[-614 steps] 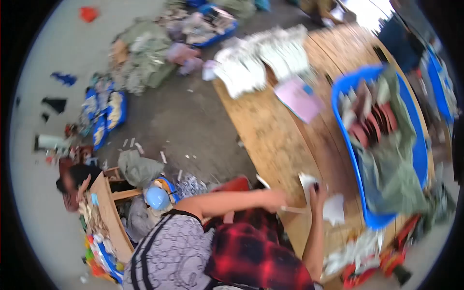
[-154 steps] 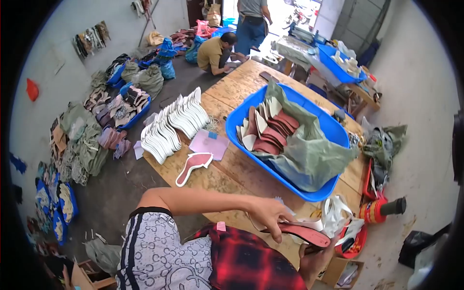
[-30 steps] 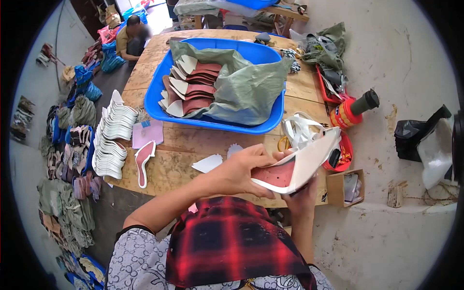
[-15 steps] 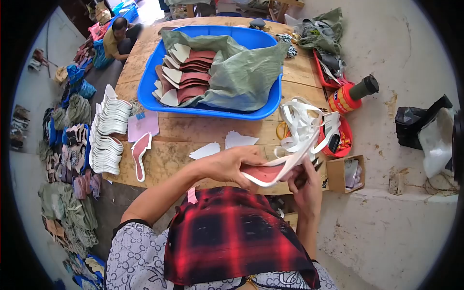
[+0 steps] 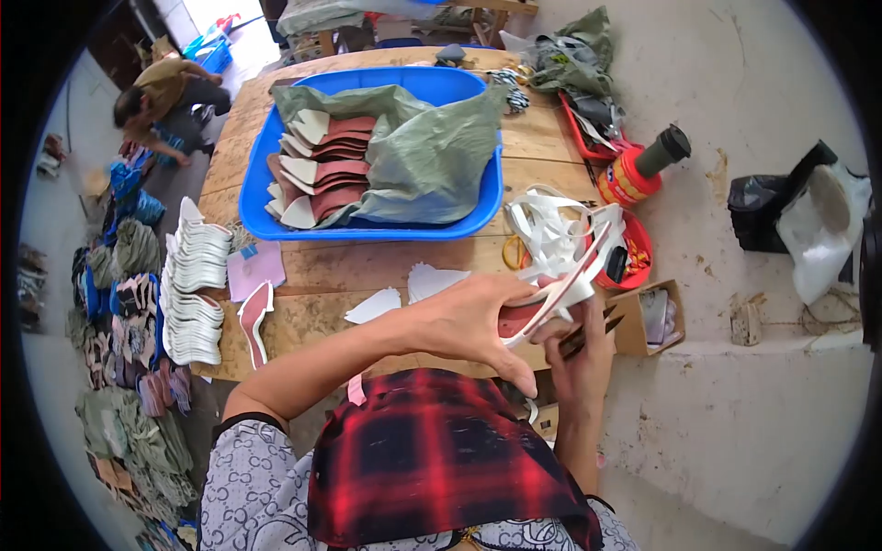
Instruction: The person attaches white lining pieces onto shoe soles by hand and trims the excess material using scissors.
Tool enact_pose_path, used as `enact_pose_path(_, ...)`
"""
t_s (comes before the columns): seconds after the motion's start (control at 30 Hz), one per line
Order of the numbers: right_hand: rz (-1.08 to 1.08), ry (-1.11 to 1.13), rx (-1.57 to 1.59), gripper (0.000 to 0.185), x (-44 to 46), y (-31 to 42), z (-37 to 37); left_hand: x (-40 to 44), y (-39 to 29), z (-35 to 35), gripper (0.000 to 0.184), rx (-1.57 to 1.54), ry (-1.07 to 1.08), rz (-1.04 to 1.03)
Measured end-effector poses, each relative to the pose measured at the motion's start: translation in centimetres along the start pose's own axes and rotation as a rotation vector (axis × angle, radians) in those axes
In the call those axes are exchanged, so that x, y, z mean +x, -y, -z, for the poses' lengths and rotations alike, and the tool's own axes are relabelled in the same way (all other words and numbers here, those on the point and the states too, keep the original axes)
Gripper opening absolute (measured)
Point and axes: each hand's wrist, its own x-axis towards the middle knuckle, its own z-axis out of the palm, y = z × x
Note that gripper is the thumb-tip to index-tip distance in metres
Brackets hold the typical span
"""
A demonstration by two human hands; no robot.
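My left hand (image 5: 473, 321) is wrapped round a red and white shoe insole (image 5: 522, 319) with white straps, above the table's front edge. At the insole's right end is my right hand (image 5: 577, 354), its fingers closed round a dark pointed tool (image 5: 579, 343), perhaps scissors, and touching the white strap. A similar red insole with a white rim (image 5: 254, 323) lies on the table to the left, beside a long stack of white pieces (image 5: 195, 275). Two white cut sheets (image 5: 435, 282) lie just beyond my left hand.
A blue tub (image 5: 367, 233) holds red insoles (image 5: 336, 174) and green cloth. White straps (image 5: 549, 223), a red bowl (image 5: 643, 241), a red jar (image 5: 628, 176) and a cardboard box (image 5: 634, 323) stand right. A person (image 5: 163, 96) crouches beyond the table at the upper left.
The insole has been tilted more upright and its straps swung up. The tool's dark tips now show at my right hand. The crouching person has leaned over, and the view has shifted.
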Motion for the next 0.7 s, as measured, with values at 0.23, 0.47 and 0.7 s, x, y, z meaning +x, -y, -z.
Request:
enact_pose_path(0.23,0.017,-0.247,0.039,0.013,3.0,-5.0,5.2,-0.2,-1.7,-1.2,0.086,0.021,0.228,0.259)
enact_pose_path(0.47,0.100,-0.255,-0.144,0.012,1.5,-0.3,3.4,-0.2,-2.0,-1.4,0.087,0.300,0.364,0.339)
enact_pose_path(0.7,0.136,-0.086,-0.399,0.014,5.6,-3.5,8.2,1.2,1.7,-3.0,0.110,0.181,0.354,0.159)
